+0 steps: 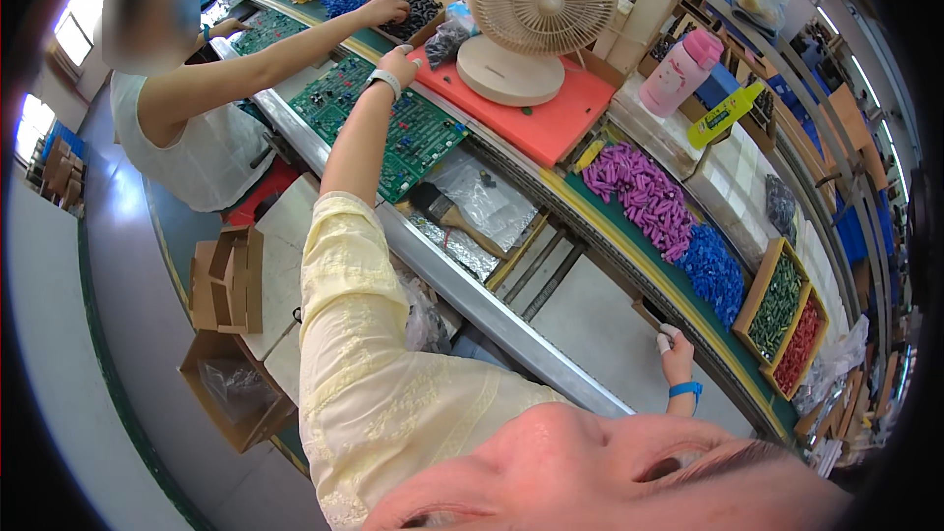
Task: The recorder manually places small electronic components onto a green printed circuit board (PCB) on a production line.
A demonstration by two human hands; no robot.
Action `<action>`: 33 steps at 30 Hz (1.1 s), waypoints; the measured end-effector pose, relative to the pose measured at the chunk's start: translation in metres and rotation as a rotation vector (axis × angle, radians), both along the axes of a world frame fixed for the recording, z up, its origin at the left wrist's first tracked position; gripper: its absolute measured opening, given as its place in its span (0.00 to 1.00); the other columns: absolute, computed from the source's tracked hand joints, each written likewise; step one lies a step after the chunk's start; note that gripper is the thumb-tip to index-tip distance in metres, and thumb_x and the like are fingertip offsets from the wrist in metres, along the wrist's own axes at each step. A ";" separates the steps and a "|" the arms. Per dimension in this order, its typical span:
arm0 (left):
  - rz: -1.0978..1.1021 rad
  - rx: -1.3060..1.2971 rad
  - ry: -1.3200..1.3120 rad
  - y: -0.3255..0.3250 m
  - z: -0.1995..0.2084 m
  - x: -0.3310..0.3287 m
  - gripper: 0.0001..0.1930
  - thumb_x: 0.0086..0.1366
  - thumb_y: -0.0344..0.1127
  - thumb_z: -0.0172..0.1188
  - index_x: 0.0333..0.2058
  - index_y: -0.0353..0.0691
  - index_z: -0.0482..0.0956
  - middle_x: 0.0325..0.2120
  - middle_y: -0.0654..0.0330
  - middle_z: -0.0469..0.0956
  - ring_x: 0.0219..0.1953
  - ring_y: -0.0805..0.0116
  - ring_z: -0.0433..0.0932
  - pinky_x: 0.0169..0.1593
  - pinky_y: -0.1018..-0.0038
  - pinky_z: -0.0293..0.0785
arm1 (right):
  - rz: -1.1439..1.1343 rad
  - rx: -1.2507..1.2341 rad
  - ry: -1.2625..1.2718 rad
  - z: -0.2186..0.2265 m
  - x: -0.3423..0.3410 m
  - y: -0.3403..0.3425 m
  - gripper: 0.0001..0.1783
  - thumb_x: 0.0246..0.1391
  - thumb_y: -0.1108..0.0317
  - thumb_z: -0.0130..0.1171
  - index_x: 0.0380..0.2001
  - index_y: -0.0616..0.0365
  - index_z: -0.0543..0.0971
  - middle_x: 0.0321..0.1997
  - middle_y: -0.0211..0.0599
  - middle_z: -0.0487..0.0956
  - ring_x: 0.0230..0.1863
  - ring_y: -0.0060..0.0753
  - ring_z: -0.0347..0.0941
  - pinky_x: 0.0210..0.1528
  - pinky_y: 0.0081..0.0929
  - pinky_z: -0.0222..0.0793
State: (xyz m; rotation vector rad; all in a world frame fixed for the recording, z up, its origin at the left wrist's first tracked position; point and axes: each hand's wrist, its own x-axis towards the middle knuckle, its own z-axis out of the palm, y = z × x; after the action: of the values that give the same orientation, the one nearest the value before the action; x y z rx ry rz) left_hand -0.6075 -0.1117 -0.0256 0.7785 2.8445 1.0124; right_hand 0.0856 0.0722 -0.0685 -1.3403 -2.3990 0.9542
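My left arm stretches to the far left, a pale watch on its wrist. My left hand [397, 66] is above the far edge of a green circuit board [418, 143], beside the red board [565, 123]. Its fingers look bunched; whatever they hold, if anything, is too small to make out. Over the rail at the right is my right hand [677, 358], with white finger covers and a blue wristband. Those fingers are curled in, and I cannot make out anything in them. A brown edge [646, 315] lies just beyond them.
A fan [536, 25] stands on the red board. Purple parts [639, 197], blue parts [715, 275] and a divided box [750, 305] line the right side. A brush [457, 216] lies on the line. At left, a co-worker's hand [385, 10] reaches into a box of black parts [425, 8].
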 end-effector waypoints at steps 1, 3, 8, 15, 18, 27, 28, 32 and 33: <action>-0.011 -0.007 0.015 0.000 -0.001 0.001 0.24 0.53 0.43 0.58 0.49 0.42 0.72 0.45 0.48 0.73 0.49 0.53 0.71 0.53 0.66 0.66 | 0.022 0.017 0.003 0.001 0.001 0.000 0.12 0.49 0.72 0.56 0.38 0.62 0.77 0.29 0.40 0.78 0.30 0.27 0.73 0.34 0.23 0.70; -0.016 0.026 0.013 -0.004 -0.003 -0.005 0.23 0.53 0.43 0.58 0.47 0.41 0.73 0.44 0.48 0.74 0.49 0.53 0.71 0.53 0.66 0.66 | 0.026 0.002 0.004 0.000 -0.003 0.002 0.12 0.49 0.72 0.56 0.38 0.62 0.77 0.30 0.40 0.78 0.30 0.27 0.74 0.34 0.23 0.70; -0.013 0.033 0.002 0.007 0.004 0.006 0.22 0.52 0.44 0.59 0.45 0.41 0.75 0.43 0.49 0.74 0.47 0.53 0.71 0.52 0.66 0.66 | 0.003 -0.043 -0.006 -0.007 0.001 0.005 0.12 0.48 0.72 0.56 0.38 0.63 0.76 0.30 0.40 0.78 0.30 0.28 0.74 0.34 0.23 0.70; -0.012 0.030 0.097 0.018 0.003 0.010 0.23 0.50 0.44 0.61 0.45 0.40 0.75 0.42 0.49 0.75 0.48 0.53 0.71 0.53 0.66 0.66 | -0.008 -0.061 -0.005 -0.008 0.003 0.004 0.13 0.48 0.72 0.57 0.39 0.63 0.76 0.28 0.39 0.78 0.29 0.26 0.73 0.33 0.23 0.70; 0.000 0.007 0.085 0.018 0.003 0.010 0.25 0.50 0.44 0.62 0.46 0.39 0.74 0.42 0.49 0.74 0.48 0.53 0.71 0.52 0.66 0.66 | -0.006 -0.059 -0.007 -0.009 0.002 0.004 0.13 0.48 0.72 0.57 0.39 0.63 0.76 0.28 0.39 0.78 0.29 0.26 0.73 0.33 0.23 0.70; 0.000 -0.067 0.067 0.018 0.004 0.021 0.28 0.52 0.49 0.59 0.51 0.44 0.70 0.44 0.50 0.74 0.47 0.55 0.72 0.52 0.66 0.67 | 0.016 -0.059 0.024 -0.014 0.007 0.005 0.13 0.49 0.72 0.56 0.39 0.63 0.76 0.28 0.37 0.77 0.29 0.24 0.71 0.33 0.21 0.69; 0.008 -0.071 0.066 0.015 0.004 0.021 0.28 0.52 0.49 0.59 0.51 0.44 0.70 0.44 0.50 0.74 0.47 0.55 0.72 0.52 0.66 0.67 | -0.006 -0.088 0.027 -0.013 0.006 0.005 0.12 0.49 0.72 0.56 0.39 0.63 0.76 0.28 0.36 0.76 0.28 0.23 0.71 0.33 0.20 0.68; -0.004 -0.091 0.028 0.010 0.005 0.022 0.29 0.53 0.47 0.58 0.52 0.42 0.68 0.46 0.54 0.74 0.49 0.58 0.72 0.53 0.69 0.66 | 0.019 -0.084 0.015 -0.007 0.001 0.004 0.13 0.49 0.72 0.56 0.40 0.63 0.76 0.27 0.34 0.76 0.27 0.22 0.70 0.32 0.19 0.68; -0.005 -0.104 0.029 0.010 0.006 0.023 0.29 0.53 0.47 0.58 0.52 0.42 0.68 0.46 0.54 0.74 0.49 0.59 0.72 0.53 0.70 0.66 | 0.035 -0.062 0.004 -0.005 0.001 0.004 0.13 0.49 0.72 0.56 0.40 0.63 0.76 0.27 0.34 0.76 0.27 0.22 0.70 0.32 0.19 0.68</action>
State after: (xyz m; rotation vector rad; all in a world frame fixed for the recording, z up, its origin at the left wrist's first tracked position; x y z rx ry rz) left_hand -0.5840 -0.1020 -0.0194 0.7977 2.8904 0.8519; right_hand 0.0865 0.0760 -0.0735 -1.3200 -2.4157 1.0476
